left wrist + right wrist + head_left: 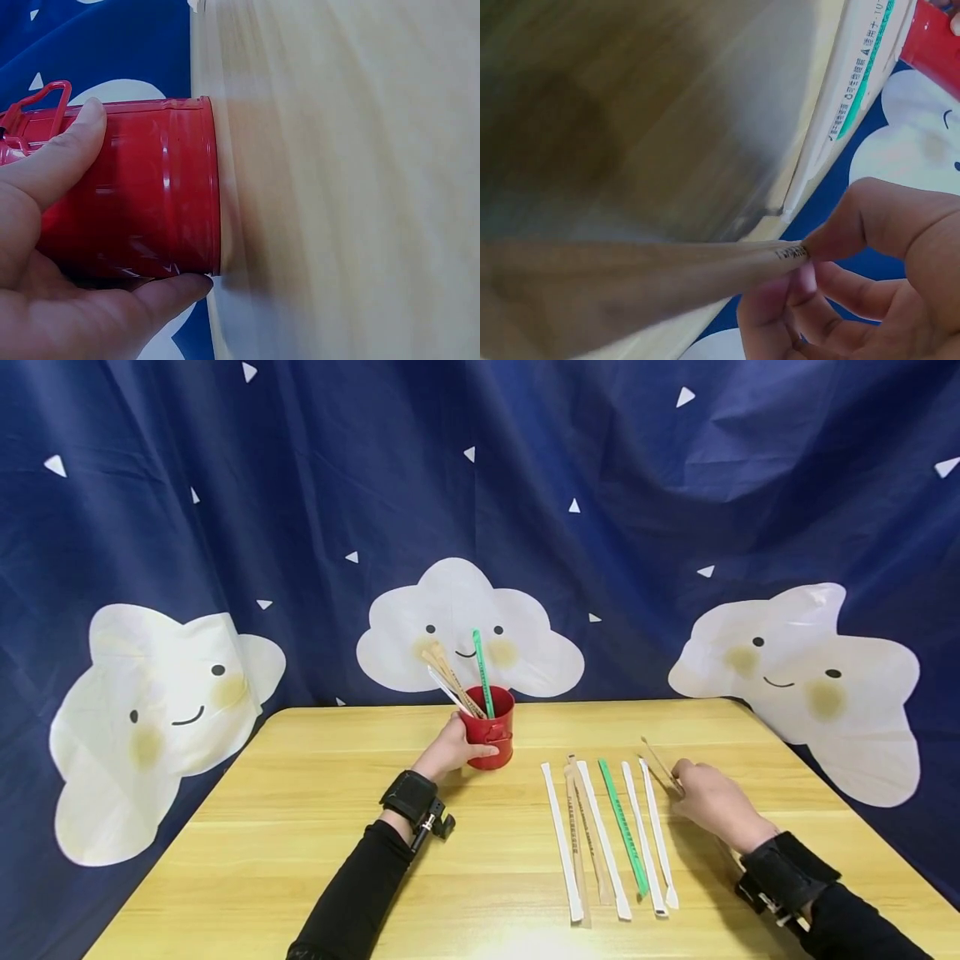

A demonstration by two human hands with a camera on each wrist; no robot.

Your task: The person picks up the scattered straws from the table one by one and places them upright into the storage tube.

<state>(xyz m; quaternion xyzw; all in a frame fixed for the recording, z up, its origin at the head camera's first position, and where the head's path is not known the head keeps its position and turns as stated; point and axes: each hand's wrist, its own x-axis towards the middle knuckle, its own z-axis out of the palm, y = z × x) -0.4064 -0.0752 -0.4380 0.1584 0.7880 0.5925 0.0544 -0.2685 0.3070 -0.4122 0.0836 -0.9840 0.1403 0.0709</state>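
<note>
My left hand (450, 750) grips a small red metal bucket (501, 745) near the table's back edge, thumb and fingers round its side in the left wrist view. Out of the bucket stick a green paper-wrapped straw (482, 668), brown ones (453, 677) and a white one (447, 691). On the right, my right hand (716, 802) pinches a brown paper-wrapped straw (667, 289) near one end, between thumb and fingertips. That straw slants over the table; part of it is hidden behind the hand and wrist in the head view.
Between the hands, several wrapped straws lie side by side: white ones (562, 843), brown ones (573, 827) and a green one (624, 827). The wooden table (285, 827) ends at a dark blue curtain (315, 527) with cloud shapes.
</note>
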